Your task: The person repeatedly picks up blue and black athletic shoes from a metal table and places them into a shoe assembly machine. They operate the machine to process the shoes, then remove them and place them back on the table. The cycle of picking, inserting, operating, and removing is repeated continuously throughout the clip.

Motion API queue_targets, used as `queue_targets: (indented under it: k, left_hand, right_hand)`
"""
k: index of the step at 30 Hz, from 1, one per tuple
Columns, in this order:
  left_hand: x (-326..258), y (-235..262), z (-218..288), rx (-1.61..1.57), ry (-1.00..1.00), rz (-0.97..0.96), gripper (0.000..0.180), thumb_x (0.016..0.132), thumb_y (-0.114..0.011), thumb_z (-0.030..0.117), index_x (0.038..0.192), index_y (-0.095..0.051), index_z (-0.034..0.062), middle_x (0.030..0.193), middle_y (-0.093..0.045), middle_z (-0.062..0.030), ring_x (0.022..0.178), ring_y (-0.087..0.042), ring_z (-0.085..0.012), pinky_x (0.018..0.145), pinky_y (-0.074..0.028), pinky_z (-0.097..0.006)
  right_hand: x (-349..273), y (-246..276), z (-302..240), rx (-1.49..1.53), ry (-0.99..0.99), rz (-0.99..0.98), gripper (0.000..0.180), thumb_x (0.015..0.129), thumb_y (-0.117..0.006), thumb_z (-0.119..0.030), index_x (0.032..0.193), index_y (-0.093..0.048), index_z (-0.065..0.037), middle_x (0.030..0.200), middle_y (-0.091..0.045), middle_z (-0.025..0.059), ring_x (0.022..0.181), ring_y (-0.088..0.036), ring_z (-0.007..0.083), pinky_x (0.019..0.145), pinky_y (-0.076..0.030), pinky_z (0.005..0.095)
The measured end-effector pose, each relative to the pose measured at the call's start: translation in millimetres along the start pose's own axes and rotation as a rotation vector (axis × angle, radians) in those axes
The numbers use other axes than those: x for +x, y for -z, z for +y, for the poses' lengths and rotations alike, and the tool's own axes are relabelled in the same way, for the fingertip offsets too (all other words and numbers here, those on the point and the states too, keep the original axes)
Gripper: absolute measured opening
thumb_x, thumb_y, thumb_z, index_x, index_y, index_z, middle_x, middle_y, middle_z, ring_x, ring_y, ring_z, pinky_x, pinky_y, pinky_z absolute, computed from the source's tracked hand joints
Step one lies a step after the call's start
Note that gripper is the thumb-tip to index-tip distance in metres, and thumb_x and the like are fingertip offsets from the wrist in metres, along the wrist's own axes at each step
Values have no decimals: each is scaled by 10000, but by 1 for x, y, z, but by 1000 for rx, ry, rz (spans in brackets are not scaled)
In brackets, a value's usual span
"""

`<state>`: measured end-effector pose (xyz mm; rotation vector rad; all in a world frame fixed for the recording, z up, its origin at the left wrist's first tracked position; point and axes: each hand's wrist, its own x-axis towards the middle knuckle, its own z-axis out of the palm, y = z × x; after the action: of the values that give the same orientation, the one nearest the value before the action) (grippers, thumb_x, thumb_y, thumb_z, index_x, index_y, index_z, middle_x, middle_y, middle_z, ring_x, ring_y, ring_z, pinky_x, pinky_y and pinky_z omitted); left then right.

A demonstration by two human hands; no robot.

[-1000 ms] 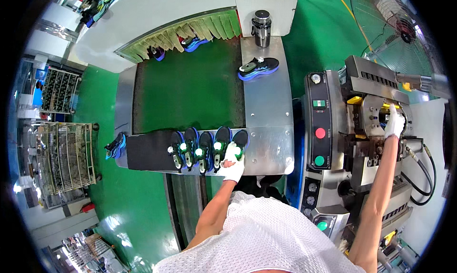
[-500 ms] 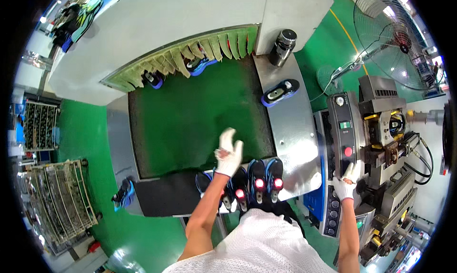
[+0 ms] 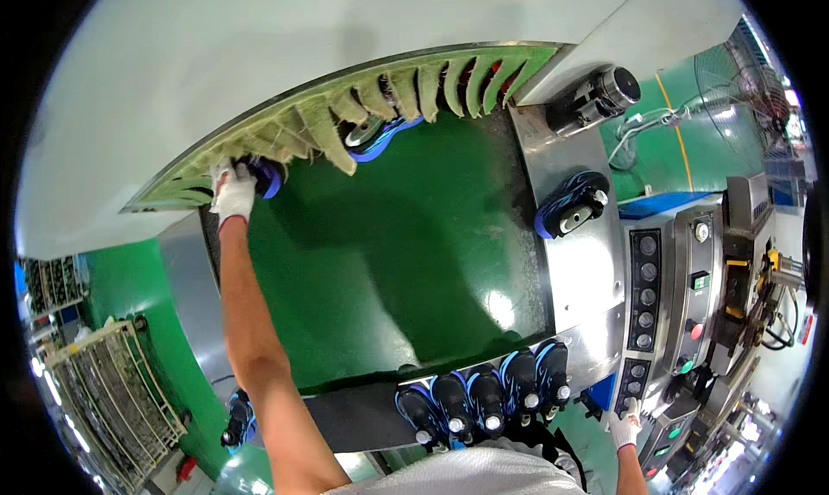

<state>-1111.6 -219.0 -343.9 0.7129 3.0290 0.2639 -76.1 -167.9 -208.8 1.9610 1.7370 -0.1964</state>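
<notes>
My left hand (image 3: 233, 193), in a white glove, reaches to the far left of the green conveyor belt (image 3: 389, 236). Its fingers are closed against a dark shoe (image 3: 268, 177) with a blue-purple sole, partly under the fabric strip curtain (image 3: 319, 132). A second blue-soled shoe (image 3: 380, 139) sticks out from beneath the strips, farther right. Low on the right, beside the machine's control panel (image 3: 643, 292), is my gloved right hand (image 3: 625, 426), open with fingers extended and nothing visible in it. Several black-and-blue shoes (image 3: 485, 396) stand in a row at the near edge.
A single shoe (image 3: 574, 206) rests on the metal side ledge (image 3: 587, 270), below a steel flask (image 3: 600, 98). Another shoe (image 3: 237, 422) is at the near left corner. Wire racks (image 3: 112, 391) stand on the left, and a press machine (image 3: 734, 288) on the right.
My left hand has gone from above the near belt to the shoe at the far left curtain. My right hand appears lower along the machine. The view has shifted closer to the curtain.
</notes>
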Motion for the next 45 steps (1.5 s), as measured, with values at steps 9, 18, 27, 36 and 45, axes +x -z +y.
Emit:
queue_targets:
  k: [9,18,27,36,45]
  left_hand:
    - [-86,16,59,-139,-391,277,217,1043,-530,224,1166,-657,98,1201,-619,-189,1008,-653,-411,861,-518,-503]
    - [-328,82,175,-466,-559,-113,196,908,-705,174,1077,-704,75,1078,-628,-163,951,-655,-347,821,-540,-447]
    - [-585,220,441,-931,-1450,-663,305,833,-788,160,1111,-695,74,1002,-656,-140,945,-650,-341,797,-544,-424]
    - [-758,295,609,-1063,-1796,-651,605,832,-782,36,1383,-537,-12,1392,-549,-201,1273,-574,-348,1082,-488,-451]
    - [-989,207,787,-827,-1741,-1074,678,963,-716,219,1512,-391,-9,1468,-501,-231,1333,-556,-315,1111,-469,-417]
  right_hand:
    - [-45,-11,-7,105,-31,-171,859,837,-764,-432,1510,-443,-6,1461,-566,219,1364,-536,372,1142,-410,429]
    - [-45,87,-148,757,271,-223,855,827,-797,-324,1502,-430,50,1487,-495,311,1419,-485,372,1161,-400,427]
    - [-63,138,-118,1035,633,384,743,743,-802,-128,1399,-473,-14,1277,-610,241,1091,-650,395,943,-522,475]
    - [-152,140,130,2305,-213,196,570,850,-803,-230,1313,-600,34,1095,-680,71,972,-619,123,863,-539,312]
    - [-192,58,257,2712,-250,780,671,861,-739,-261,1330,-537,174,1230,-683,270,1072,-720,362,916,-618,447]
